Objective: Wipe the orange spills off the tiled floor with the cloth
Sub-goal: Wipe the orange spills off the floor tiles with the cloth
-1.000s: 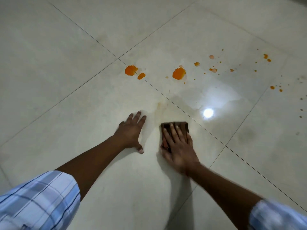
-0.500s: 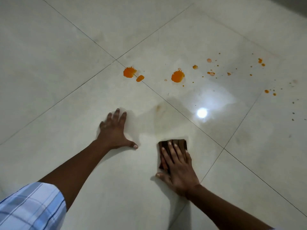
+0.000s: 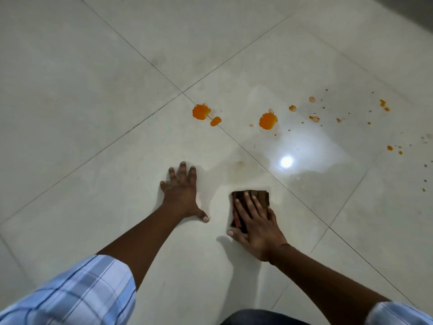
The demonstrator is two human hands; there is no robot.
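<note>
Pressing flat, straight-fingered, right hand (image 3: 257, 228) pins cloth (image 3: 264, 197) short of spills (image 3: 267, 121); likely soft, best palm-held; left hand (image 3: 181, 195) splayed on floor (image 3: 93, 113).

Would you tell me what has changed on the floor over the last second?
The right hand, pressing flat on the cloth, pulled it back toward the person, then eased it slightly forward again. The left hand slid a little to the left on the floor. The orange spills lie as before, not reached by the cloth, and both hands stay flat.
</note>
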